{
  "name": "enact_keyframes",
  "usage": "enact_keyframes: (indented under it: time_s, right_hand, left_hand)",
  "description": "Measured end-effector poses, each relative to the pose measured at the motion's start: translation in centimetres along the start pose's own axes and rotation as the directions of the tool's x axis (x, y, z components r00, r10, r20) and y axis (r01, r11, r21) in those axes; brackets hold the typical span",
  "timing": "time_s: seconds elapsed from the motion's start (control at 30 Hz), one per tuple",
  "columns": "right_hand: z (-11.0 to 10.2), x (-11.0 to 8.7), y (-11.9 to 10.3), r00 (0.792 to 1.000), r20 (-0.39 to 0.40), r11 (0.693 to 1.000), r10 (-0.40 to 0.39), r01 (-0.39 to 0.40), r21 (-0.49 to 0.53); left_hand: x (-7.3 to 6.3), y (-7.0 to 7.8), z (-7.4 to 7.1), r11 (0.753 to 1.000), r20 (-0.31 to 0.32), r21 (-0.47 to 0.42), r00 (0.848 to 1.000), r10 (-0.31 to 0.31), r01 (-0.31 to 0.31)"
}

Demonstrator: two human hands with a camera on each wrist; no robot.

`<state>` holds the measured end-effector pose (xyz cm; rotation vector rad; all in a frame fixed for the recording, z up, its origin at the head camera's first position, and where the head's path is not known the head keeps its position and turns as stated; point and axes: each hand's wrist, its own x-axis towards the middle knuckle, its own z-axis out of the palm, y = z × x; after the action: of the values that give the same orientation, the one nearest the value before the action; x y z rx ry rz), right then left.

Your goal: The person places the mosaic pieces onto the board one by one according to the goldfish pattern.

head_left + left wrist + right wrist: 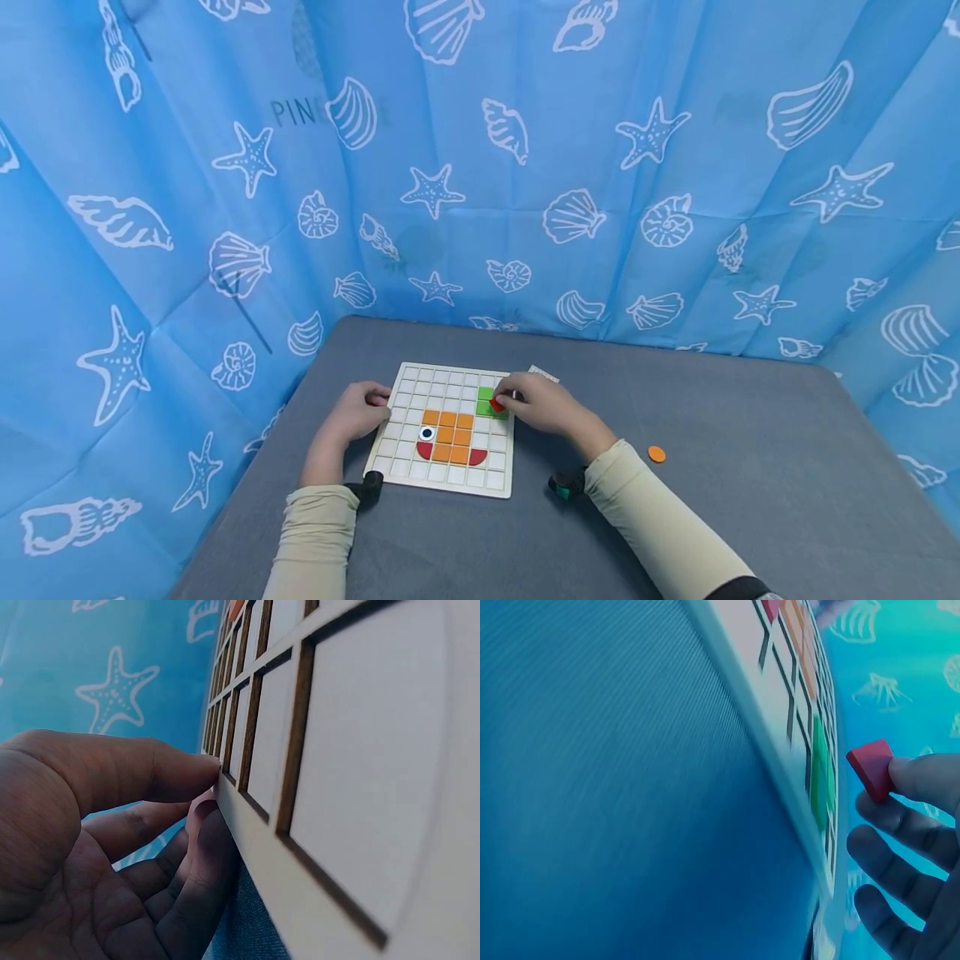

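Observation:
A square wooden grid board point(407, 399) with white cells lies on the table. Orange square tiles point(445, 435), a round eye tile point(427, 433) and two dark red curved tiles point(477, 457) form a figure on it. Green tiles point(485, 393) sit near its right edge. My left hand point(358, 414) holds the board's left edge, thumb tip on the rim and fingers below, as the left wrist view shows. With thumb and forefinger my right hand point(543, 403) pinches a small red tile point(871, 769), raised just above the green tiles. Its other fingers are loosely bent.
An orange round tile point(656, 454) lies on the grey table point(750, 467) to the right. Behind the right hand, a pale printed card point(543, 373) is partly hidden. A blue curtain point(465, 250) with shell prints hangs along the back and sides.

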<state>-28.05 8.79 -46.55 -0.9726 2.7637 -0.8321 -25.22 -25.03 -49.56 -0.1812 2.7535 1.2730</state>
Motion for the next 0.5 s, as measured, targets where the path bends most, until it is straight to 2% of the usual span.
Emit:
enact_keyframes:
  time_s: [0.3, 0.5]
  right_hand:
    - [1.8, 4.3, -2.4, 0.993, 0.113, 0.999, -0.045, 0.044, 0.010]
    - [2.7, 6.5, -3.6, 0.989, 0.132, 0.997, -0.072, 0.070, 0.015]
  left_hand:
    - [-0.1, 0.1, 0.3, 1.000, 0.003, -0.018, 1.000, -0.009, 0.009]
    - [0.1, -0.1, 0.2, 1.000, -0.010, -0.011, 1.000, -0.013, 0.013]
